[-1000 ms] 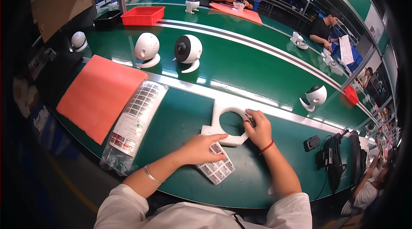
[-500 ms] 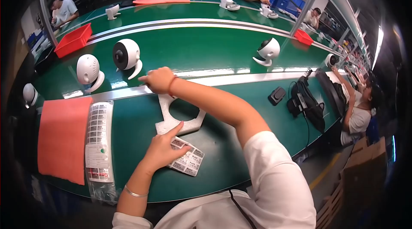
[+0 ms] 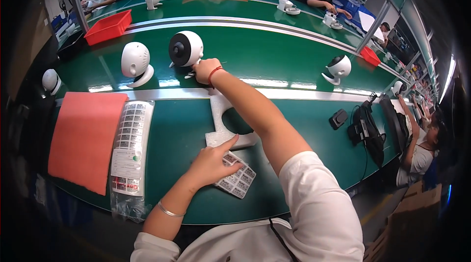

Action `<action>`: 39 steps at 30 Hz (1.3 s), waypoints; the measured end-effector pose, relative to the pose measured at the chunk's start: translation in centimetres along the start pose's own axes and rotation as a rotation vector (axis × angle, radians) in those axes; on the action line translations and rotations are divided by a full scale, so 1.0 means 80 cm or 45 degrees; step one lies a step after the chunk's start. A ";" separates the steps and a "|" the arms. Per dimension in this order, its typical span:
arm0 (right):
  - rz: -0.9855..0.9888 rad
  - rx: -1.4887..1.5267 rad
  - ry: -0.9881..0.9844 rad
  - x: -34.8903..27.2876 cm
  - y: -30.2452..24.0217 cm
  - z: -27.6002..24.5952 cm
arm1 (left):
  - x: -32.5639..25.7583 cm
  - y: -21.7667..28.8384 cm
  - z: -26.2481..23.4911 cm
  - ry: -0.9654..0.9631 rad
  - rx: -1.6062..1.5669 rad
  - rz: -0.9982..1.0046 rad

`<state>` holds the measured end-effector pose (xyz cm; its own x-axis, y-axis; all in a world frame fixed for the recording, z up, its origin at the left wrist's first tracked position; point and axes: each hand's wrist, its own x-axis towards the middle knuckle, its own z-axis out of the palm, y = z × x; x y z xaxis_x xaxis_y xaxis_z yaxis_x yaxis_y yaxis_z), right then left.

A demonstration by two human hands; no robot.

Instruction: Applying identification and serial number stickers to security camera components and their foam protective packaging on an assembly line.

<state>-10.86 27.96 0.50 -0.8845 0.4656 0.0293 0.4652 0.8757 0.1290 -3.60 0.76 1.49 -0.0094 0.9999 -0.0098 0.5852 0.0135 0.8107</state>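
My right hand [image 3: 207, 71] reaches across the bench, its fingers closed at the base of a round white camera [image 3: 196, 45] with a black front. The fingertips are partly hidden there. My left hand [image 3: 212, 165] holds a sheet of printed labels [image 3: 240, 183]. Its thumb lies over the sheet and its index finger stretches out toward a white foam frame [image 3: 219, 139]; the other fingers are hidden. The foam frame, with a round opening, lies under my right forearm. A second white camera [image 3: 135, 59] stands to the left, its vented back toward me.
On the left lie an orange foam sheet [image 3: 86, 139] and a bagged label stack [image 3: 131, 149]. More white cameras stand at the far left [image 3: 51, 81] and right [image 3: 338, 67]. A black adapter [image 3: 338, 119] and black bag [image 3: 368, 132] lie right. Co-workers sit across the belt [image 3: 255, 58].
My right hand has moved from the bench edge to the camera's base and closed there. The whole view has shifted, so things appear further right. My left hand stays at the label sheet.
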 end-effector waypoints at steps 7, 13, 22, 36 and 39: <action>-0.118 -0.116 0.114 -0.033 0.037 -0.012 | 0.004 -0.019 0.013 0.057 0.012 0.118; -0.284 -0.236 0.545 -0.101 0.099 -0.032 | 0.001 -0.021 0.018 0.056 -0.004 0.073; -0.349 0.215 0.437 -0.262 0.106 -0.191 | -0.020 0.032 -0.045 -0.041 -0.097 0.082; -0.300 0.613 0.454 -0.308 0.053 -0.164 | -0.020 0.012 -0.067 0.312 -0.959 0.394; -0.112 1.080 0.487 -0.349 0.016 -0.175 | -0.022 0.015 -0.058 0.594 -0.805 0.443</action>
<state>13.94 14.27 13.72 -0.7986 0.4518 0.3977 0.1325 0.7764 -0.6161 -6.61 -0.99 5.20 -0.3264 0.8421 0.4294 0.0562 -0.4361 0.8981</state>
